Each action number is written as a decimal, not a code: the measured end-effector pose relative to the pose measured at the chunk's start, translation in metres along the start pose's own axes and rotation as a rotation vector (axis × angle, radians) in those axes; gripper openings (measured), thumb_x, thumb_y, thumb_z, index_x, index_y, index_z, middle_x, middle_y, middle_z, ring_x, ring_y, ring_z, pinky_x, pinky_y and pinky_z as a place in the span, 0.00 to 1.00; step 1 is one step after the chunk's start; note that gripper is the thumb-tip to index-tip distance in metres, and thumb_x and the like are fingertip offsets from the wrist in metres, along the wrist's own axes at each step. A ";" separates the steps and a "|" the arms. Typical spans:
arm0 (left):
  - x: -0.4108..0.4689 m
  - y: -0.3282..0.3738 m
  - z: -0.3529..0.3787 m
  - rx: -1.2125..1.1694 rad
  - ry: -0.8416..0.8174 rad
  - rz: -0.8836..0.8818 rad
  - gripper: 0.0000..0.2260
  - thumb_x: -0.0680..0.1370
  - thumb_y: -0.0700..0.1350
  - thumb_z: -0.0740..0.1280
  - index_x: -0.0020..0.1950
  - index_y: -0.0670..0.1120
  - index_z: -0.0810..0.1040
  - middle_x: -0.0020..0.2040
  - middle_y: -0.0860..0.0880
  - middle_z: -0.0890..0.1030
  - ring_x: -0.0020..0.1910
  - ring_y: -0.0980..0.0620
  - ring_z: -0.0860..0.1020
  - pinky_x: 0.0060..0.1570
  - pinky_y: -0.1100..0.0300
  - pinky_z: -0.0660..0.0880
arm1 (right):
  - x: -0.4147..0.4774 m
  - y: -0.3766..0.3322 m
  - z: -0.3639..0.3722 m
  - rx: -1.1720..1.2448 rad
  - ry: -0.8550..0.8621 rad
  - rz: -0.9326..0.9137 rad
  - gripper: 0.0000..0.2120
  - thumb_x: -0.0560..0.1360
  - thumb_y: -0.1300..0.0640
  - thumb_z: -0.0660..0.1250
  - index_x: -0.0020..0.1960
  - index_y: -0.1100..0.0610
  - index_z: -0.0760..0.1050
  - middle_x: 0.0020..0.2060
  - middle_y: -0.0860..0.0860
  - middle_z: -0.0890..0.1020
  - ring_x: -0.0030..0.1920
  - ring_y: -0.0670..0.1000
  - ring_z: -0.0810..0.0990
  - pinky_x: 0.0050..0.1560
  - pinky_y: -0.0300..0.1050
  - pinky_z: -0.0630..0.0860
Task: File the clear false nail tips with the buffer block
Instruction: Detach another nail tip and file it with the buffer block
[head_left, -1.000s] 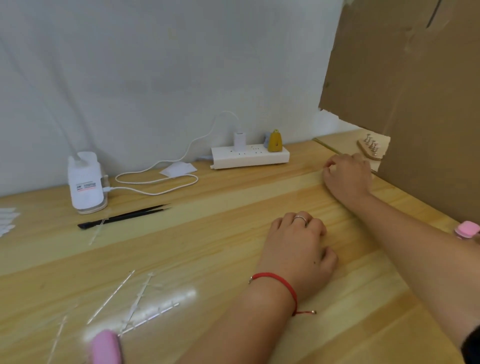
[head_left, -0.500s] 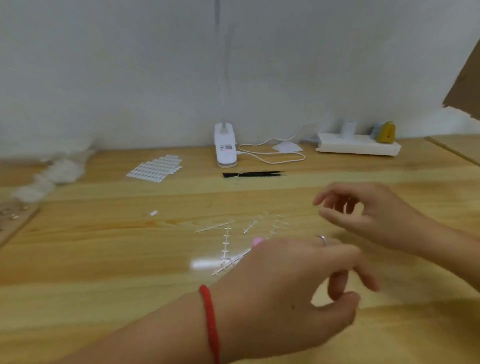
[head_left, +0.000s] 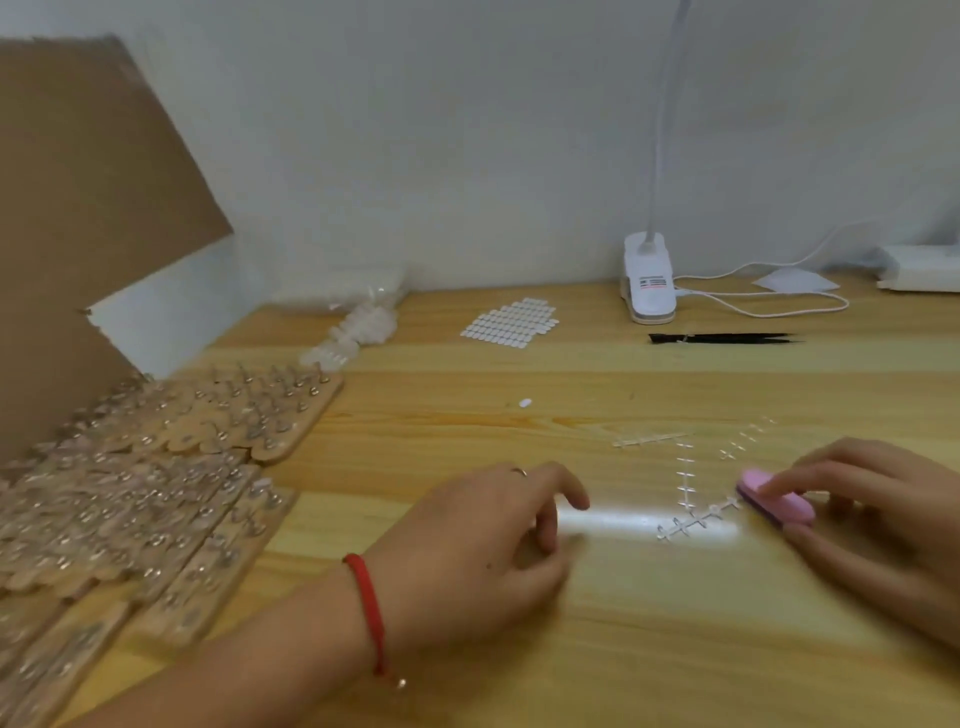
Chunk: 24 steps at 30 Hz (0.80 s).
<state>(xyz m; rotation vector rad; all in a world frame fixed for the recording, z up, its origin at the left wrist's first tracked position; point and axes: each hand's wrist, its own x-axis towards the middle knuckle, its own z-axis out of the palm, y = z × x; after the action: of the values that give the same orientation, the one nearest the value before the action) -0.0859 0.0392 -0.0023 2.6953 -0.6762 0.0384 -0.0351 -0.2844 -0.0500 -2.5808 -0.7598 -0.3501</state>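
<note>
One buffer block (head_left: 788, 507), long axis diagonal.

Your wooden desk (head_left: 675, 649) holds boards of nail tips (head_left: 156, 493) on the left, a white sticker sheet (head_left: 511, 320), a lamp clip (head_left: 649, 283) and black tweezers (head_left: 722, 338) far off, and clear strips (head_left: 685, 483) beside the pink buffer block (head_left: 774, 501) near right.

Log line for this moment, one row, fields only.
right hand: grips pink oval buffer block | left hand: loosely curled, holds nothing | clear false nail tips: on wooden boards at left, untouched
</note>
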 end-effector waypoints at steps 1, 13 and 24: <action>0.001 -0.010 -0.007 0.055 0.022 -0.041 0.13 0.74 0.55 0.63 0.58 0.60 0.68 0.45 0.61 0.75 0.47 0.63 0.69 0.46 0.65 0.65 | -0.002 0.008 0.005 0.001 0.006 0.017 0.11 0.74 0.36 0.60 0.56 0.32 0.73 0.53 0.35 0.76 0.44 0.40 0.77 0.36 0.37 0.71; 0.033 -0.163 -0.084 0.725 -0.042 -0.795 0.33 0.71 0.57 0.65 0.72 0.47 0.61 0.65 0.42 0.73 0.66 0.42 0.67 0.61 0.52 0.65 | -0.007 0.001 -0.003 0.282 0.140 0.079 0.18 0.71 0.27 0.59 0.50 0.36 0.78 0.46 0.35 0.78 0.33 0.47 0.73 0.33 0.47 0.69; 0.045 -0.199 -0.089 0.713 -0.020 -0.851 0.33 0.69 0.61 0.66 0.69 0.49 0.64 0.60 0.43 0.76 0.61 0.43 0.72 0.59 0.51 0.62 | 0.002 -0.018 -0.018 0.289 0.177 -0.033 0.13 0.76 0.35 0.60 0.54 0.39 0.77 0.50 0.42 0.79 0.37 0.46 0.76 0.39 0.38 0.70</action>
<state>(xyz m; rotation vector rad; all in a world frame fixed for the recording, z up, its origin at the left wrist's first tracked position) 0.0511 0.2136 0.0191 3.4145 0.6527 0.0374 -0.0456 -0.2783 -0.0273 -2.2362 -0.7312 -0.4383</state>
